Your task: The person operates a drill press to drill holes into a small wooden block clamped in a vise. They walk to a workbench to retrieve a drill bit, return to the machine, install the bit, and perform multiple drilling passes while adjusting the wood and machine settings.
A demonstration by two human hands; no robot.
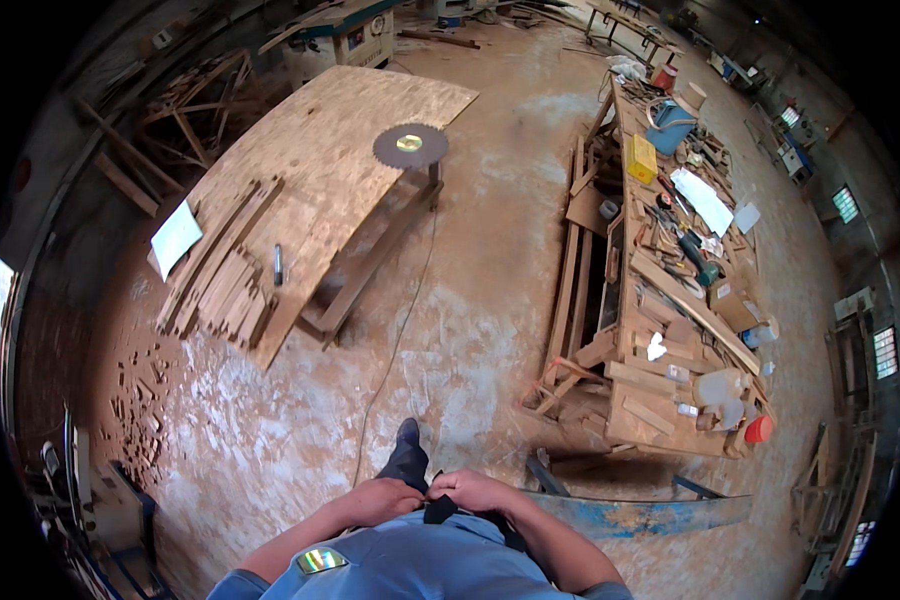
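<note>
Forearms slant inward from either side of the blue shirt, wrists bent, hands low before its front. The left hand lies back upward, fingers curled; the right hand bends in beside it, fingers folded close. A dark strap-like piece sits between them against the shirt; whether either hand's fingers grip it, I cannot quite tell. Beyond the shirt, a plywood-topped table stands leftward, a cluttered workbench rightward.

There are two hands, one shoe and one pen. I count one saw blade, one yellow box, one blue bucket.
</note>
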